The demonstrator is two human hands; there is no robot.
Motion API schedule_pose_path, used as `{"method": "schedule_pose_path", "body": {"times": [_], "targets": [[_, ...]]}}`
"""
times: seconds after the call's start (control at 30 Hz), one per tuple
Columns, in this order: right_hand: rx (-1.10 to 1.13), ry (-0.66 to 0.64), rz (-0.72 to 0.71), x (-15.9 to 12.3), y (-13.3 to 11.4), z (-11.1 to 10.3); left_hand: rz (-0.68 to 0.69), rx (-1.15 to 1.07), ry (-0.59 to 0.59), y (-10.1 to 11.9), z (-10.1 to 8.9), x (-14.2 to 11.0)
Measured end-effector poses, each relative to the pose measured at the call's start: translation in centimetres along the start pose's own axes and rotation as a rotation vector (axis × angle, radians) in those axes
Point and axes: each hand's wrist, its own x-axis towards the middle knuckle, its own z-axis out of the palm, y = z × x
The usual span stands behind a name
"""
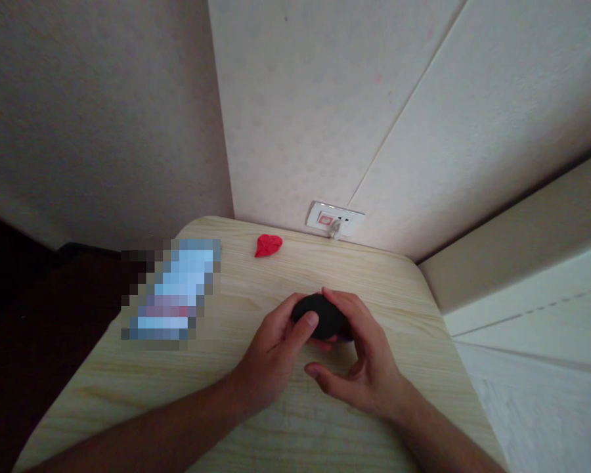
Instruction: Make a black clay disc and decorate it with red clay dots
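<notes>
A black, rounded, flat-looking object [318,315] is held above the table's middle; its exact kind cannot be made out. My left hand [276,351] is closed on its left side, thumb pressed on the top and fingers underneath. Around its far right edge curl the fingers of my right hand [367,348], while that thumb stays apart from it, pointing left. A dark purplish patch shows below the object's right side, mostly hidden by my fingers. Beyond my hands, a crumpled red piece [268,245] lies near the table's back edge.
The light wood-grain table [236,407] has rounded corners and meets the wall at the back. On its left side lies a blurred-out, bright screen-like item [180,289]. A wall socket [335,219] with something plugged in sits just above the back edge. White furniture [532,289] stands at the right.
</notes>
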Motion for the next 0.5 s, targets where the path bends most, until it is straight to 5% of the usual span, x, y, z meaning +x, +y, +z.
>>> {"method": "schedule_pose_path", "body": {"times": [0.5], "targets": [[0.046, -0.027, -0.099, -0.14, -0.11, -0.40, -0.025, -0.201, -0.051, -0.56, -0.15, -0.18]]}}
